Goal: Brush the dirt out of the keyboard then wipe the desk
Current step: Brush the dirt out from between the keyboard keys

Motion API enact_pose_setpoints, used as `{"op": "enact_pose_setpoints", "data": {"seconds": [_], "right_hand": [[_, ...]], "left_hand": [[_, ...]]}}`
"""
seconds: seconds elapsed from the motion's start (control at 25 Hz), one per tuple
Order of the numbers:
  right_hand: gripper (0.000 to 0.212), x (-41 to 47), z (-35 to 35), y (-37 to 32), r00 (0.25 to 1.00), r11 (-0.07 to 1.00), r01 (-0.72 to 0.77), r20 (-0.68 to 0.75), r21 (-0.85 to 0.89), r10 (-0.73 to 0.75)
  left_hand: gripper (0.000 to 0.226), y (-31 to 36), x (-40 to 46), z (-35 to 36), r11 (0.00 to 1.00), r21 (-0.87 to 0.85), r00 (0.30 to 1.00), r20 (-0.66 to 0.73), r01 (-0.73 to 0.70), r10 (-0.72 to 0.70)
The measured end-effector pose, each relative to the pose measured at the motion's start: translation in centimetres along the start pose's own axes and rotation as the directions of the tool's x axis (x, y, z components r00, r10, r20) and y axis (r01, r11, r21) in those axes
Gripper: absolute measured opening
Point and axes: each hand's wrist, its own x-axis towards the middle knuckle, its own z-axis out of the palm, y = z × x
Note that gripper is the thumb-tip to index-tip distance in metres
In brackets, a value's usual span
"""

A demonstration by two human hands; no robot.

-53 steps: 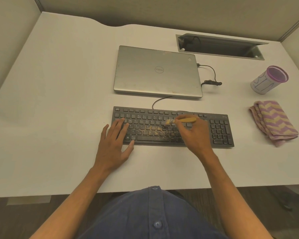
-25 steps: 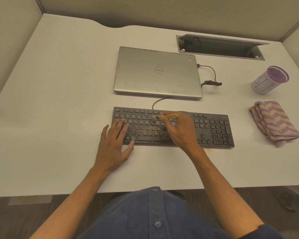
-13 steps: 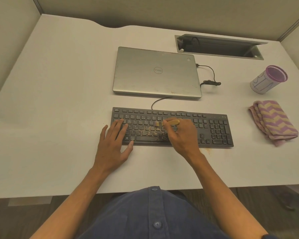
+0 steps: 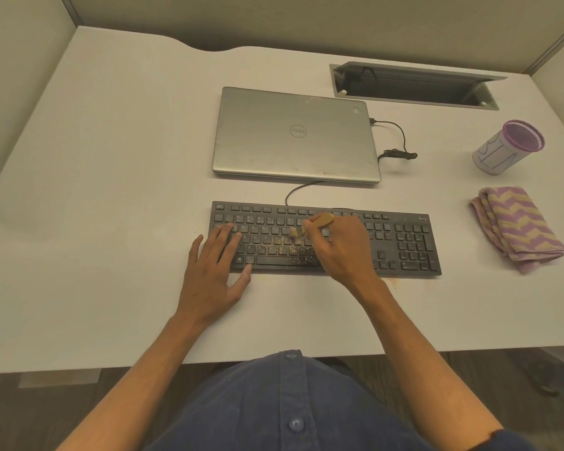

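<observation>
Head view: right hand (image 4: pixel 339 252) hides brush (image 4: pixel 319 221) handle.

The black keyboard (image 4: pixel 326 240) lies flat on the white desk (image 4: pixel 111 190), partly under the grip, with brown dirt (image 4: pixel 293 252) scattered over the keys just left of and below it and over the space bar. A small yellow-handled brush (image 4: pixel 313 224) juts up and left out of the grip, bristles down on the middle keys. A folded purple-and-yellow zigzag cloth (image 4: pixel 518 227) lies well right of the grip, past the keyboard's end.
</observation>
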Motion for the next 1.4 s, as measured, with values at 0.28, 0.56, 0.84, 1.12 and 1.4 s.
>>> {"op": "enact_pose_setpoints", "data": {"seconds": [0.28, 0.56, 0.84, 1.12, 1.4], "right_hand": [[0.030, 0.2, -0.7, -0.9, 0.999, 0.999, 0.036, 0.026, -0.024, -0.035], [0.031, 0.8, -0.4, -1.1, 0.996, 0.999, 0.006, 0.088, -0.051, -0.001], [0.036, 0.8, 0.1, -0.8, 0.996, 0.999, 0.004, 0.093, -0.046, 0.001], [0.039, 0.5, 0.5, -1.1, 0.999, 1.000, -0.004, 0.042, -0.011, 0.004], [0.028, 0.3, 0.1, -1.8, 0.999, 0.999, 0.041, 0.018, 0.011, -0.041]], "left_hand": [[0.064, 0.0, 0.0, 0.0, 1.000, 0.003, 1.000, 0.009, 0.001, -0.001], [0.064, 0.0, 0.0, 0.0, 1.000, 0.000, 1.000, 0.003, 0.000, 0.000], [0.063, 0.0, 0.0, 0.0, 1.000, -0.001, 1.000, 0.001, 0.000, 0.000], [0.063, -0.1, 0.0, 0.0, 1.000, -0.001, 1.000, 0.003, 0.003, -0.003], [0.063, -0.2, 0.0, 0.1, 1.000, -0.005, 1.000, 0.009, 0.000, 0.000]]}}
